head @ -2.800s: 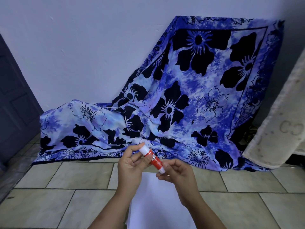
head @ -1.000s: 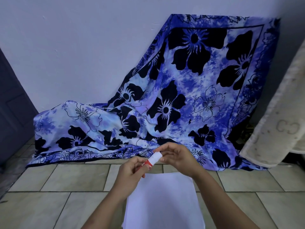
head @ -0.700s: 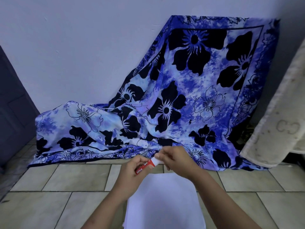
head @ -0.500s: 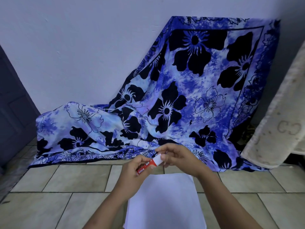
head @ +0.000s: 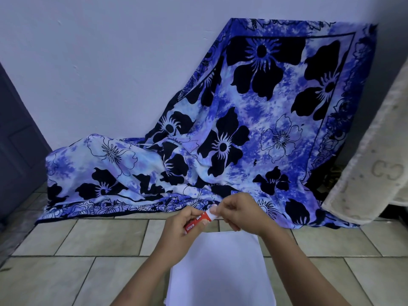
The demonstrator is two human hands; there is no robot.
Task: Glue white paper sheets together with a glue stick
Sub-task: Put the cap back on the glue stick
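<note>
Cloth, blue with black flowers (head: 242,129), drapes from the wall onto the beige tiled floor (head: 88,239). Nearer, a stack of white paper sheets (head: 220,272) lies flat on the tiles, just below both hands. The left hand (head: 183,226) grips the red barrel of the small glue stick (head: 197,221). The right hand (head: 240,215) pinches its white end (head: 213,216), probably the cap. Uncapping seems the step in hand. It is best to pull straight along the barrel with a slight twist, left grip firm.

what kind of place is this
Probably a room in a home, seen at floor level: a beige tiled floor, a blue-and-black floral cloth draped against a plain white wall, and a cream textured rug at right.
</note>
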